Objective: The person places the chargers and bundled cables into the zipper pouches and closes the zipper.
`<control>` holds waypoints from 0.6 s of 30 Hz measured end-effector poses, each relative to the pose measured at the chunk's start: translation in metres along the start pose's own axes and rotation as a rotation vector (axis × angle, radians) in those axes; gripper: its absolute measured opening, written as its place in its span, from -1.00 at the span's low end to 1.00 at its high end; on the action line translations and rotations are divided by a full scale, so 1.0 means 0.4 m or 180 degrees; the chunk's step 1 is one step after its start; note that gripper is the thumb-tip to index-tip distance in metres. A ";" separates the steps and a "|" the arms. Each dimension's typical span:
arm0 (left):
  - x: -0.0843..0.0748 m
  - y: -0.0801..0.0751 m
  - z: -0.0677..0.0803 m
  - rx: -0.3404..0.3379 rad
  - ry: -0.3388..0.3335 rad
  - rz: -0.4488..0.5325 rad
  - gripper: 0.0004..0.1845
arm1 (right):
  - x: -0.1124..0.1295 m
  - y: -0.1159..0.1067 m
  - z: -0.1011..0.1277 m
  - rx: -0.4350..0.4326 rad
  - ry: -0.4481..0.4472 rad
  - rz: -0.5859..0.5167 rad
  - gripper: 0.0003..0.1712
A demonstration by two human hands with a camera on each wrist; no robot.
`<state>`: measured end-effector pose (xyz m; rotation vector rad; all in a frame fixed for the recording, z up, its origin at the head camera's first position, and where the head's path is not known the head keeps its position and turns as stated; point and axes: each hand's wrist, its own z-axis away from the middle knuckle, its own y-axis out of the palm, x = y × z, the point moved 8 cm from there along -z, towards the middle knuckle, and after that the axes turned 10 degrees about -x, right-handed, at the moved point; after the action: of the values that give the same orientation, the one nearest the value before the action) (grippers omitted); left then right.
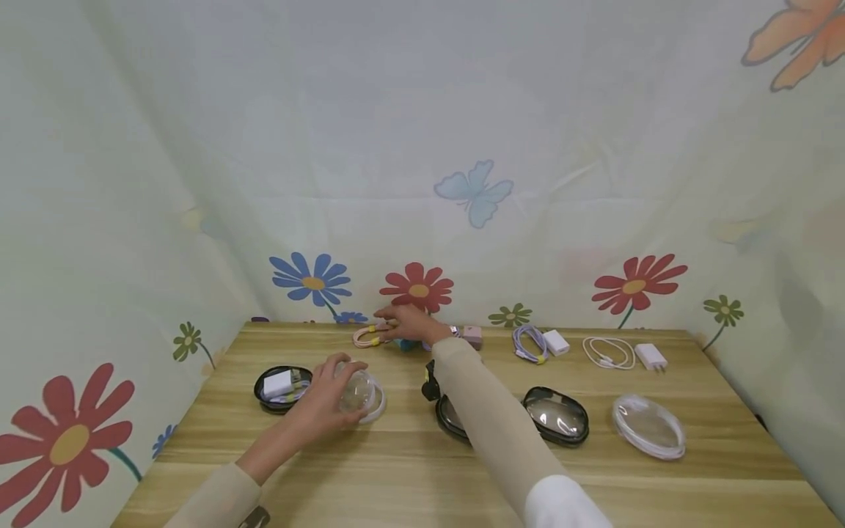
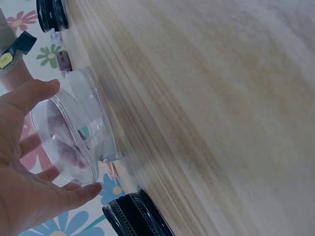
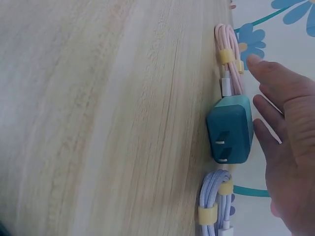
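Note:
My left hand [image 1: 322,405] holds a small clear zip case [image 2: 74,142] by its raised lid, thumb on one side and fingers on the other. The case stands open on the table, its white-edged base next to the lid. Farther back, my right hand [image 1: 416,323] hovers with loosely spread fingers beside a teal charger plug [image 3: 230,130]. In the right wrist view, a bundled pink cable [image 3: 228,42] lies by the fingertips, at one end of the plug. A bundled lavender cable [image 3: 209,196] lies at the plug's other end. Nothing shows in the right hand's grasp.
A black-rimmed case [image 1: 259,397] at left holds a white plug [image 1: 278,384] and a cable. Right of my right forearm are another black-rimmed case [image 1: 557,412] and a clear case [image 1: 650,425]. A mauve plug [image 1: 472,336], purple cable [image 1: 528,345] and white plug [image 1: 650,357] line the back.

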<state>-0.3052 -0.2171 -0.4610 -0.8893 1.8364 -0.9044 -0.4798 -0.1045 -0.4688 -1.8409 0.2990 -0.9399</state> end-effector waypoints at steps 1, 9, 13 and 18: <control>0.000 -0.001 0.000 -0.0005 0.0007 0.0003 -0.21 | 0.000 0.001 -0.002 0.0011 0.0016 0.0025 -0.32; 0.001 0.002 -0.003 -0.0006 0.0060 0.0037 -0.20 | -0.017 0.015 -0.009 -0.0107 0.0195 0.0059 -0.37; -0.003 -0.001 -0.003 -0.0006 0.0063 0.0057 -0.21 | -0.009 0.035 -0.019 -0.0116 0.0039 0.0212 -0.42; -0.003 0.001 0.002 -0.0021 0.0084 0.0072 -0.22 | 0.002 0.060 -0.020 -0.0055 -0.0044 0.0378 -0.38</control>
<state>-0.3041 -0.2160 -0.4610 -0.8628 1.8692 -0.9005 -0.4804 -0.1215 -0.4877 -1.8237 0.4043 -0.8449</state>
